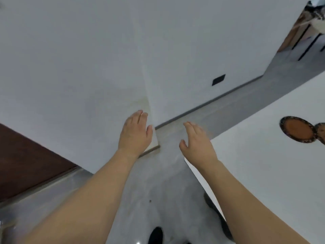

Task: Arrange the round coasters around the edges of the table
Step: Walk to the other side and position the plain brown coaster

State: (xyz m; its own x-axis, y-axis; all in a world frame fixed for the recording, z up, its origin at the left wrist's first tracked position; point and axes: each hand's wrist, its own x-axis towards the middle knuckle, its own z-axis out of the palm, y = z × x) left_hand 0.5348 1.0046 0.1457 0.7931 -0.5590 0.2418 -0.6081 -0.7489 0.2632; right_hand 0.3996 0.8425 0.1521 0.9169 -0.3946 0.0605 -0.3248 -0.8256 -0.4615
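A white table [274, 173] fills the right side of the head view. On it near the right edge lies a round coaster [298, 129] with an orange-brown middle and a dark patterned rim. A second coaster [321, 132] touches it and is cut off by the frame's edge. My left hand [135, 132] hangs open in front of a white wall corner, holding nothing. My right hand [196, 141] is open too, fingers apart, over the floor just beside the table's near-left corner, well left of the coasters.
A white wall corner [149, 106] juts out ahead, with a black socket plate [218, 79] on the wall behind. Grey floor [158, 182] runs between wall and table. A dark brown panel [26, 164] stands at left. Black-legged furniture [307, 37] shows far right. My dark shoe [155, 235] is below.
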